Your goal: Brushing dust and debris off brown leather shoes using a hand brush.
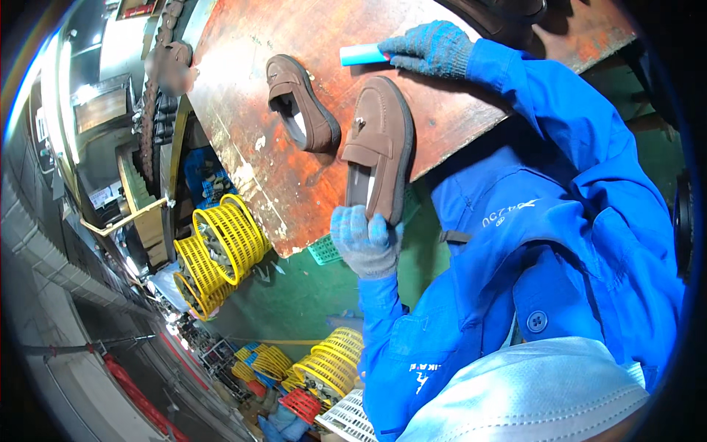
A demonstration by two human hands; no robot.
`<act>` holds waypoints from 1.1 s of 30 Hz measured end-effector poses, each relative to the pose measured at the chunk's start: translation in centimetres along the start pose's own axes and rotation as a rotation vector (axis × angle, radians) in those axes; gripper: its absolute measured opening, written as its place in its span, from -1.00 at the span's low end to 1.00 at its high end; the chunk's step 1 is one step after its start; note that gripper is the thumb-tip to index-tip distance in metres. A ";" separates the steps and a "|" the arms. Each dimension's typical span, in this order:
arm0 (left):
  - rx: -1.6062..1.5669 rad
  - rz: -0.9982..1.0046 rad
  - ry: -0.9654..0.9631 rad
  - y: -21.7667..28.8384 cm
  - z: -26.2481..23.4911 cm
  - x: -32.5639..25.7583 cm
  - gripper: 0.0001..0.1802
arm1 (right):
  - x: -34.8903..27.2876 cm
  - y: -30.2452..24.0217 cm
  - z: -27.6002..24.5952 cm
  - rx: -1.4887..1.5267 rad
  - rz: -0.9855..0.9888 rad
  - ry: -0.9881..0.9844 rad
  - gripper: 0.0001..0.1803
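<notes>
A brown suede-like loafer [383, 118] with a small ornament lies along the near edge of the table, its heel sticking out past it. My left hand [366, 243], in a grey glove with blue fingers, grips the heel, fingers curled over the rim of the opening. Beyond the toe, my right hand [434, 50], in a matching glove, is closed around a light blue bar [362, 54] with a pinkish-red part by the fingers; its exact kind is unclear. A second brown loafer [315, 118] sits apart to the left, touched by neither hand.
The worn reddish-brown table [243, 125] has peeling patches. Dark shoes [508, 15] are at its far right, cut off by the frame. Yellow baskets [234, 239] stand on the left, with more yellow baskets [335, 361] lower down. A green basket [324, 250] shows beneath the table.
</notes>
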State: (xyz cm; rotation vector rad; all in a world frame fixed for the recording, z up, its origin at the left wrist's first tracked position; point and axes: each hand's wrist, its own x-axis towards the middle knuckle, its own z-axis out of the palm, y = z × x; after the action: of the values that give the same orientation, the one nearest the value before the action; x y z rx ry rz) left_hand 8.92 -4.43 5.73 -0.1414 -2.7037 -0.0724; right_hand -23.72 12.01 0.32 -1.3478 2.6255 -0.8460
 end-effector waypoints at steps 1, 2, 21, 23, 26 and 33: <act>0.081 0.002 -0.048 0.3 -0.4 1.2 -0.32 | 0.0 0.3 0.2 -0.017 0.032 0.029 -0.54; 0.067 -0.031 -0.034 1.1 -0.9 2.2 -0.32 | -0.1 0.7 0.4 -0.034 0.063 0.057 -0.52; -1.896 -1.230 0.013 -0.6 4.9 9.2 -0.45 | -4.8 0.3 0.7 0.960 0.241 0.246 -0.53; -2.237 -1.108 0.172 1.2 3.7 7.9 -0.47 | -8.6 -1.7 -0.3 1.142 0.277 0.233 -0.54; -2.175 -0.998 0.286 3.9 3.9 7.8 -0.49 | -12.3 -4.8 -1.1 1.515 0.302 0.132 -0.56; -1.986 -0.952 0.401 6.4 4.5 9.1 -0.47 | -13.7 -7.6 -1.3 1.307 0.144 0.188 -0.57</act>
State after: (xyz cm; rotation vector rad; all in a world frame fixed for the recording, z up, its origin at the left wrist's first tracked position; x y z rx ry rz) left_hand -0.47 3.07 5.70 0.5125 -1.0889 -2.4594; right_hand -10.20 19.61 2.73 -0.6650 1.4752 -2.1126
